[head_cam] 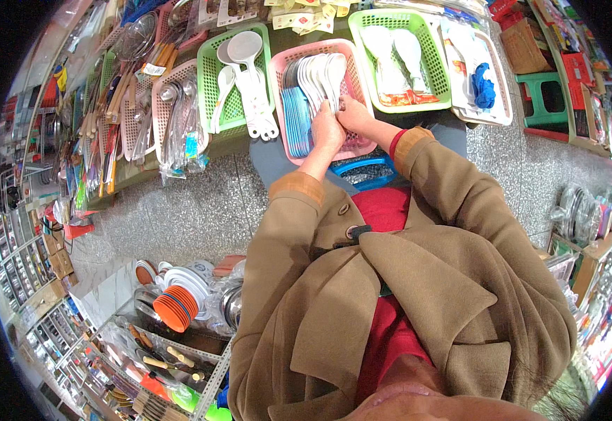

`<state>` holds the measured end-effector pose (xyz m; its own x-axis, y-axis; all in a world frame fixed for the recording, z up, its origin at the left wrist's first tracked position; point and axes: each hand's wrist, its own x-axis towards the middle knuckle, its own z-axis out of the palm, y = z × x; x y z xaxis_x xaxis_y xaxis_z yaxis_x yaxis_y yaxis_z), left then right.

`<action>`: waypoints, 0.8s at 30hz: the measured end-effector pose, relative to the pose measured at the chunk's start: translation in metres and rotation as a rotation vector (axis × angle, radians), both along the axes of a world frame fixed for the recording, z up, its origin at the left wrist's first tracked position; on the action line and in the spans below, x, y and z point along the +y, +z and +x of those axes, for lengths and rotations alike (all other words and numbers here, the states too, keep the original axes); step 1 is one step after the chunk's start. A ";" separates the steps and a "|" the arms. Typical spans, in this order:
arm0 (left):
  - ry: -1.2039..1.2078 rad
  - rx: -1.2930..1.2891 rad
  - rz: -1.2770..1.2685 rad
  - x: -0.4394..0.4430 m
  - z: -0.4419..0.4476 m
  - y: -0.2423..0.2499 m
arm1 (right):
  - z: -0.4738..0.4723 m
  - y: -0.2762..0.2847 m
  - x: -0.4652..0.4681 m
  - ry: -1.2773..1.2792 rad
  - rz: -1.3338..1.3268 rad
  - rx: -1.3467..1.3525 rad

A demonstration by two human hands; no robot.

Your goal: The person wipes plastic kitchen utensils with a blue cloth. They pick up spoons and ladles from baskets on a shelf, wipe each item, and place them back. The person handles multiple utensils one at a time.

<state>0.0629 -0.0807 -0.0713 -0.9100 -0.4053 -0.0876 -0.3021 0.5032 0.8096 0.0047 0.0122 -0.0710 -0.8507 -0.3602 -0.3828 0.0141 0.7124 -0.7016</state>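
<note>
Before me a pink plastic basket (356, 55) holds a nested row of white spoons (316, 73) beside a stack of blue handles (295, 123). Dark spoon bowls show above the blue handles. My left hand (329, 129) is closed at the lower ends of the white spoons, its thumb against them. Close against it, my right hand (357, 114) has its fingers curled by the rightmost spoon. What lies between the right fingers is hidden. Both wrists reach over the basket's near side.
A green basket (208, 63) with white ladles (245, 47) stands to the left. On the right, another green basket (445, 79) holds wrapped white utensils (408, 52). A blue plastic stool (366, 171) shows under my arms. Orange bowls (177, 308) are stacked lower left.
</note>
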 end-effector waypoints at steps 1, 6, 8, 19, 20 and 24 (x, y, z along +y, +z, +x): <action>-0.006 0.051 0.055 -0.001 -0.001 -0.004 | 0.000 0.002 0.001 -0.004 -0.004 -0.008; 0.015 -0.062 -0.063 -0.009 -0.001 -0.010 | -0.002 0.006 -0.001 -0.004 0.027 -0.069; 0.052 -0.078 0.054 -0.010 0.001 -0.005 | -0.002 0.004 -0.003 -0.001 0.016 -0.063; 0.056 -0.094 0.044 -0.015 -0.003 -0.005 | 0.010 -0.004 0.001 -0.030 -0.005 0.067; 0.046 -0.117 0.052 -0.016 -0.004 -0.008 | 0.010 -0.005 0.001 -0.037 -0.011 0.076; 0.033 -0.028 0.007 -0.014 -0.002 -0.018 | 0.011 -0.005 0.002 -0.051 -0.013 0.067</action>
